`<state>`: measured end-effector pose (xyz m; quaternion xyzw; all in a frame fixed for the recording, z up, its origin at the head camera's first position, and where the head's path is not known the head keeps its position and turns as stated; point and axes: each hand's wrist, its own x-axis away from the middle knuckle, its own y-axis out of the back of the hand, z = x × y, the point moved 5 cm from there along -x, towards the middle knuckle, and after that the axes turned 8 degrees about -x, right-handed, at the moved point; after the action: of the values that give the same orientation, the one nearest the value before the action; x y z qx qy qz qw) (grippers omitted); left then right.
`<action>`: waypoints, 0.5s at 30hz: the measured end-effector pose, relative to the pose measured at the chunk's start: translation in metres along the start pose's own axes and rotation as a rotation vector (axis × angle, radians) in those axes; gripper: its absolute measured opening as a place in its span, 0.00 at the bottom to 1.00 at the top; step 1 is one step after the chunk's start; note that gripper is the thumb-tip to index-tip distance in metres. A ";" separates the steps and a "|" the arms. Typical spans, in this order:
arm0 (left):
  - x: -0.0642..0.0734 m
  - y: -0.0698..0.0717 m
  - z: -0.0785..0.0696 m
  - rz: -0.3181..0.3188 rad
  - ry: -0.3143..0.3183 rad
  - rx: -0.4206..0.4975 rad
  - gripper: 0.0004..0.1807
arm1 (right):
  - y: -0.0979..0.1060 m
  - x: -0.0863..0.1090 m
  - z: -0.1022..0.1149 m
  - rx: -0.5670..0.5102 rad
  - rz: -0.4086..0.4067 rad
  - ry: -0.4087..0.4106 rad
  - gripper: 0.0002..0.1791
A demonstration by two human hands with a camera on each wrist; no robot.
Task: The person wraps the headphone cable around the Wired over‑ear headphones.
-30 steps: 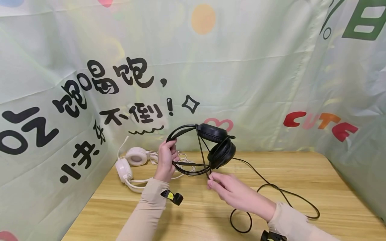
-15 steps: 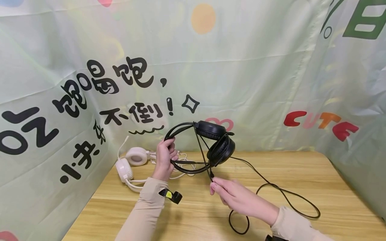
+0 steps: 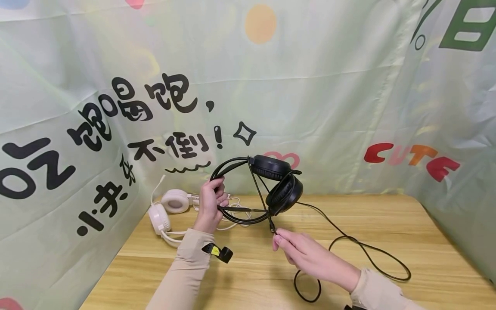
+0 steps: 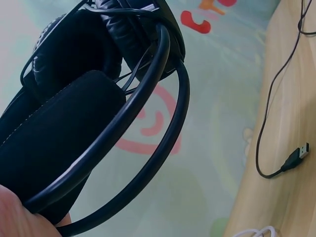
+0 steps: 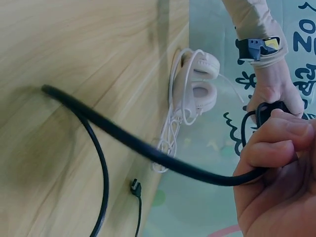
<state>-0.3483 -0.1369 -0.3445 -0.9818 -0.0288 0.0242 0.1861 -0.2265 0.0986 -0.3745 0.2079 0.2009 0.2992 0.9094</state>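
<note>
In the head view my left hand [image 3: 210, 204] grips the headband of a black over-ear headset [image 3: 286, 197], raised above the table. Its padded ear cups point right and away. Thin cable strands run down across the headset from the upper cup. Below the lower cup, my right hand [image 3: 306, 252] pinches the black cable [image 5: 148, 152], fingers curled round it. The left wrist view shows the twin headband tubes [image 4: 170, 143] and inner pad up close. A USB plug [image 4: 295, 158] at one cable end lies on the table.
A white headset [image 3: 159, 218] with a boom microphone and bundled white cable rests at the table's back left, behind my left hand. Black cable loops [image 3: 407, 275] spread over the wooden table [image 3: 438, 258] to the right. Printed fabric [image 3: 329, 107] encloses the back and sides.
My right hand has moved slightly down and right along the cable, away from the headset. The black headset and left hand have shifted a little left and up.
</note>
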 end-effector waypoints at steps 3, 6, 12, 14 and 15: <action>0.000 -0.001 0.000 0.008 0.006 0.012 0.19 | 0.000 0.001 -0.001 -0.002 0.002 -0.001 0.15; 0.001 -0.001 -0.001 0.017 0.009 0.020 0.19 | 0.001 0.002 -0.003 -0.005 -0.001 -0.008 0.15; 0.002 -0.001 -0.002 0.034 0.015 0.043 0.19 | 0.002 0.004 -0.008 -0.008 0.004 -0.009 0.15; 0.002 -0.001 -0.003 0.040 0.013 0.046 0.20 | 0.003 0.005 -0.010 -0.003 0.003 -0.010 0.15; 0.003 -0.001 -0.003 0.043 0.012 0.048 0.20 | 0.003 0.005 -0.011 -0.001 0.002 -0.013 0.15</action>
<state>-0.3457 -0.1371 -0.3414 -0.9776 -0.0060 0.0231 0.2091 -0.2294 0.1068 -0.3832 0.2093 0.1948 0.2987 0.9105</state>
